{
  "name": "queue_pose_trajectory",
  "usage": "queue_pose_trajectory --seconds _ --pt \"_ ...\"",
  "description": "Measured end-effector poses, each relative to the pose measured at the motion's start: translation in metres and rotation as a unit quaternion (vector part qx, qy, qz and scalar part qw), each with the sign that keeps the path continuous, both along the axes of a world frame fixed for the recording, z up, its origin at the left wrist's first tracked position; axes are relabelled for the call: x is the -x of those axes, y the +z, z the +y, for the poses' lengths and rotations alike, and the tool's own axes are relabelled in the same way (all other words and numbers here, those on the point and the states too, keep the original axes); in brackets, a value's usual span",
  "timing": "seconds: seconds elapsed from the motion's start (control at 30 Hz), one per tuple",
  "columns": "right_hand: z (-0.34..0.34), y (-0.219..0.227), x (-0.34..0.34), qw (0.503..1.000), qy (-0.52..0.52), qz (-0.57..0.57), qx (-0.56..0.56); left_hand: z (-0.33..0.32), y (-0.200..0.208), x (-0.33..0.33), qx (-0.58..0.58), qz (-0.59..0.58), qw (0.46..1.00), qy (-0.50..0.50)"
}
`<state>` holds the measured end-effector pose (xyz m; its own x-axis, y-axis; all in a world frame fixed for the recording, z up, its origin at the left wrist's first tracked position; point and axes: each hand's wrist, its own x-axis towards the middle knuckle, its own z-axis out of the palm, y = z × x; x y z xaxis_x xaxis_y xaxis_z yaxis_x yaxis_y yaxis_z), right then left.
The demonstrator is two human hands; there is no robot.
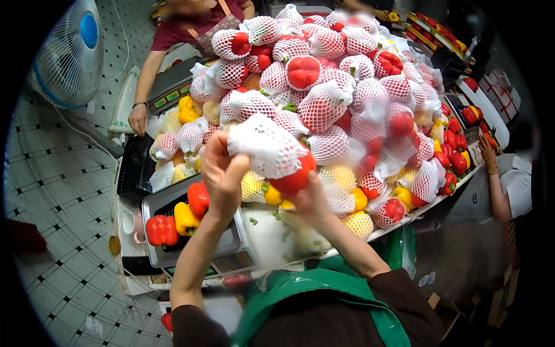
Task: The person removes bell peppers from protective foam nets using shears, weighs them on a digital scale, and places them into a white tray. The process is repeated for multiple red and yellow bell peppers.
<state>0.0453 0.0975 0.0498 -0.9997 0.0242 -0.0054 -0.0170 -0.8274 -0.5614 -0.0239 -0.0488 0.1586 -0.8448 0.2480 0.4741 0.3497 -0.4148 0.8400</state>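
Pinching the upper-left end of a white foam-mesh sleeve between thumb and fingers, the left hand held it partly over a glossy red bell pepper, whose bare end faced the right hand. That blurred hand touched the pepper's lower right; how tightly its fingers closed, I could not tell. The pepper was between both hands, above the white surface. Beyond them rose a heap of red and yellow mesh-wrapped peppers; below-left of the left hand, a grey rectangular tray carried unwrapped peppers
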Motion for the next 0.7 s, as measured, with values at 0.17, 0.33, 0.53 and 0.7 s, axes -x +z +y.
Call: queue_pose_trajectory --seconds 0.17,0.33,0.53,0.7 --pt "0.04 0.003 -0.003 0.973 -0.104 0.061 -0.195 -0.021 -0.06 -0.056 0.076 0.047 0.996 -0.013" --pt "0.07 -0.017 -0.016 0.95 0.019 0.07 -0.304 -0.051 -0.099 -0.085 0.346 -0.02 0.937 -0.035" --pt "0.016 -0.041 -0.056 0.811 0.33 0.087 -0.475 -0.062 -0.17 -0.145 0.463 -0.093 0.881 -0.037" --pt "0.011 -0.069 -0.074 0.808 0.152 0.085 -0.563 -0.077 -0.181 -0.157 0.438 -0.084 0.894 0.037"
